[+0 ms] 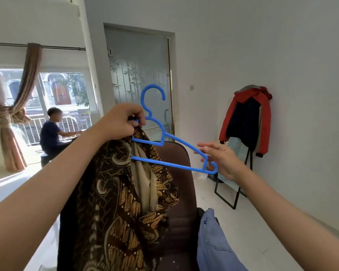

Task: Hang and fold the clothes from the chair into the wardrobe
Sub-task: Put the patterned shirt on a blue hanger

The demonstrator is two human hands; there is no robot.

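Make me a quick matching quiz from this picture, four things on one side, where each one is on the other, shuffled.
1. blue hanger
2. batik shirt
3. red jacket
4. blue jeans

A. draped on the brown chair, lower right
B. hanging down from the left hand
C. held between both hands
D. on a stand by the right wall

Pairs: 1-C, 2-B, 3-D, 4-A

Hanger (165, 139): blue plastic, held in the air, tilted, hook up, right end lowest. Left arm inside the collar of the shirt.
Shirt (115, 202): brown batik with gold motifs, beige lining showing at the open neck; hangs bunched from the hanger's left end.
Chair (182, 192): dark brown, behind the shirt.
Jeans (213, 245): light blue, draped on the chair's right side.
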